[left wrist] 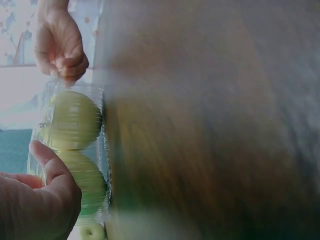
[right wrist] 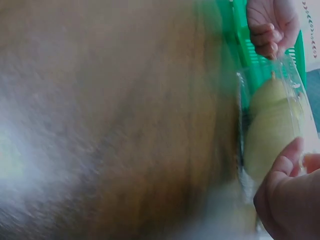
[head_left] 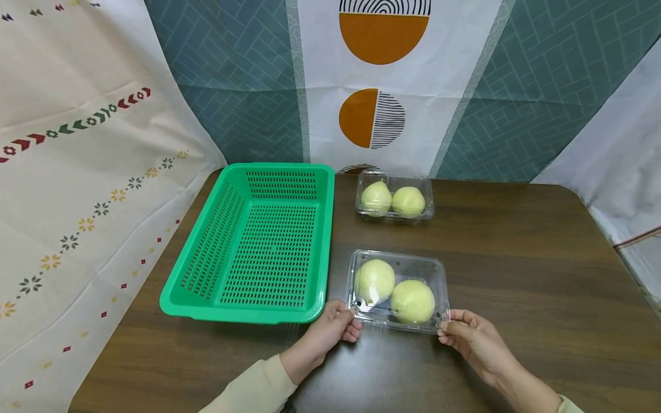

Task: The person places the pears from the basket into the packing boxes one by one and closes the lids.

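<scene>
A clear plastic clamshell box (head_left: 423, 267) with two pale yellow-green pears (head_left: 376, 281) inside lies on the brown table, its lid down over the fruit. At its near left corner my left hand (head_left: 330, 330) pinches the rim between thumb and fingers. My right hand (head_left: 475, 341) pinches the near right corner the same way. Both wrist views show the box's ribbed side, with the left hand (left wrist: 45, 200) and the right hand (right wrist: 290, 185) at opposite ends. Some fingertips are hidden behind the rim.
Left of the box stands a green plastic basket (head_left: 273, 252) with slotted walls and nothing in it. Behind the box is a second clear box (head_left: 395, 217) holding two pears, near the table's back edge. Patterned cloths (head_left: 248, 115) hang behind and at the left.
</scene>
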`<state>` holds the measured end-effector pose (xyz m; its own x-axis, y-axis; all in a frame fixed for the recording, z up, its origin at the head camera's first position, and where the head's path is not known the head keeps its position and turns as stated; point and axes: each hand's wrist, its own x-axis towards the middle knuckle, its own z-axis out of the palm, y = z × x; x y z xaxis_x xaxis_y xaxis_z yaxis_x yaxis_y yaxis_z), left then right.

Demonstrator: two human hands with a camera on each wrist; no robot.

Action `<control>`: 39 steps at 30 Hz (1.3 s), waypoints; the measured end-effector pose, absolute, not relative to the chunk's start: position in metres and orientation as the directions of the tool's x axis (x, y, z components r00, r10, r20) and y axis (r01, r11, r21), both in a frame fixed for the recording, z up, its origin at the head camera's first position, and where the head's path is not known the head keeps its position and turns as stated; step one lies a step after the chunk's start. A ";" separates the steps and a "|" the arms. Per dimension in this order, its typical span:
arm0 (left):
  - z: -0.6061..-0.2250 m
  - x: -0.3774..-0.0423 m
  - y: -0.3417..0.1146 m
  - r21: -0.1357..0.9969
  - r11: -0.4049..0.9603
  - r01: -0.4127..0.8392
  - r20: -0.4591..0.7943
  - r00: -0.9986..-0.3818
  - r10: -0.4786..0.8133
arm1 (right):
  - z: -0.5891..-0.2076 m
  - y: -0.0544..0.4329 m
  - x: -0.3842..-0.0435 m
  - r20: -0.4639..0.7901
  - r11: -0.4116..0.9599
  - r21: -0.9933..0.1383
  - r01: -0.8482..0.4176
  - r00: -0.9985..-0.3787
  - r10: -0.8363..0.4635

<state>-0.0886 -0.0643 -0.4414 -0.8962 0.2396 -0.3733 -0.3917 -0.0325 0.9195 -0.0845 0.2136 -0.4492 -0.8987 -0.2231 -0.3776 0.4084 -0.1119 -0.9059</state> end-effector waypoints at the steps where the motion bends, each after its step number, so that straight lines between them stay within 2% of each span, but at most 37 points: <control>1: -0.441 -0.088 -0.064 0.922 -0.027 -0.386 -0.368 -0.898 0.240 | -0.449 0.213 -0.084 -0.384 -0.113 -0.904 0.413 -0.899 -0.211; 8: -0.442 -0.088 -0.067 0.933 0.021 -0.358 -0.352 -0.901 0.253 | -0.451 0.210 -0.084 -0.389 -0.107 -0.909 0.402 -0.913 -0.120; 13: -0.442 -0.088 -0.071 0.952 0.074 -0.297 -0.306 -0.918 0.253 | -0.448 0.207 -0.083 -0.386 -0.045 -0.920 0.390 -0.919 -0.080; 16: -0.440 -0.087 -0.072 0.960 0.147 -0.239 -0.271 -0.926 0.263 | -0.444 0.205 -0.083 -0.382 0.061 -0.923 0.380 -0.924 -0.024; 20: -0.432 -0.085 -0.074 0.929 0.334 -0.160 -0.258 -0.927 0.272 | -0.438 0.204 -0.082 -0.328 0.239 -0.913 0.331 -0.943 0.054; 24: -0.420 -0.083 -0.079 0.827 0.560 -0.050 -0.257 -0.920 0.297 | -0.434 0.205 -0.082 -0.181 0.428 -0.884 0.190 -0.982 0.062; 27: -0.411 -0.084 -0.084 0.753 0.658 0.028 -0.261 -0.905 0.337 | -0.432 0.205 -0.082 -0.032 0.572 -0.819 0.052 -0.999 0.044; 31: -0.400 -0.082 -0.090 0.742 0.666 0.081 -0.286 -0.860 0.422 | -0.431 0.205 -0.085 0.121 0.676 -0.733 -0.071 -0.992 0.027; 34: -0.391 -0.082 -0.093 0.778 0.618 0.109 -0.273 -0.828 0.490 | -0.430 0.206 -0.086 0.197 0.709 -0.692 -0.134 -0.980 0.008; 39: -0.376 -0.088 -0.098 0.850 0.489 0.198 -0.133 -0.816 0.563 | -0.426 0.208 -0.088 0.268 0.761 -0.617 -0.198 -0.963 -0.033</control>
<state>-0.0881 -0.0984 -0.3756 -0.8160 0.5625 -0.1333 0.1982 0.4889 0.8495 -0.0884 0.2076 -0.4257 -0.9628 -0.0331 0.2681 -0.1981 0.7612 -0.6175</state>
